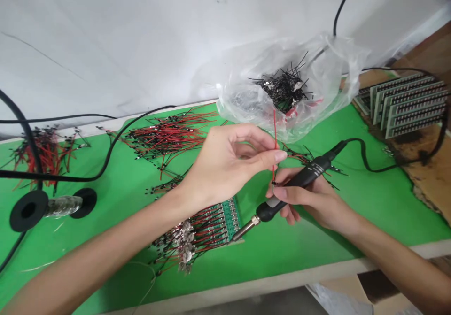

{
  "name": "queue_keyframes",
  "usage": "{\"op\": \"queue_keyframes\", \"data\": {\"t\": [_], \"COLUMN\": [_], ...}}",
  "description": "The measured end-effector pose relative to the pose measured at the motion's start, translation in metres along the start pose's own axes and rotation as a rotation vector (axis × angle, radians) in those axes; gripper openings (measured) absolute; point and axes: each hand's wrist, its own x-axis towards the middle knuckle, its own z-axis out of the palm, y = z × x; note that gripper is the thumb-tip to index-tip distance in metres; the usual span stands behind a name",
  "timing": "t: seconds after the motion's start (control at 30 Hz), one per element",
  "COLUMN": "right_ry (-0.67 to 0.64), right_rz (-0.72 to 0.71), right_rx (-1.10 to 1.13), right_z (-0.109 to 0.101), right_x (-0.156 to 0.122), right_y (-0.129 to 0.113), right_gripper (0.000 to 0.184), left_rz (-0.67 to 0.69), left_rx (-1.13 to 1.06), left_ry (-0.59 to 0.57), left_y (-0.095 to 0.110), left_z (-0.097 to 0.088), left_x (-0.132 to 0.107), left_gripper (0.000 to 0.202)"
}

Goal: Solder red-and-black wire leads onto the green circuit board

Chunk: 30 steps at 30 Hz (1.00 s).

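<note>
Head view: green tabletop (275, 258) below white wall (141, 38); left hand (229, 160) pinches wire (275, 129), right hand (317, 200) grips soldering iron (267, 211).

The bench (338, 230) was bright green with a pale edge (299, 276), the soldering iron (306, 174) black with a silvery collar (254, 220), the thin wire (275, 129) red. The circuit board (230, 211) was green — patterned with silvery rows — and the heaped leads (172, 134) mixed red with black. Dark specks marked the whitish wall (141, 33).

The left forearm (116, 247) is slanting up and rightward, the left grip (229, 162) is pinching; lower, the right grip (313, 200) is clasping with bent fingers (291, 214), and the right forearm (391, 258) is angling inward.
</note>
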Motion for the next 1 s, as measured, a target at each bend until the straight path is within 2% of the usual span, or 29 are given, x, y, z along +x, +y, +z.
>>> {"op": "queue_keyframes", "data": {"t": [0.4,1.0], "right_ry": [0.005,-0.046], "right_rz": [-0.003,-0.003], "right_rx": [-0.009,0.033], "right_z": [-0.001,-0.0026], "right_x": [0.0001,0.001], "right_y": [0.0,-0.0015], "right_gripper": [0.019,0.019], "left_rz": [0.024,0.092], "left_rx": [0.081,0.053], "left_ry": [0.043,-0.005], "left_y": [0.0035,0.0051], "left_z": [0.0019,0.0008], "left_x": [-0.0022,-0.002], "left_gripper": [0.02,0.012]}}
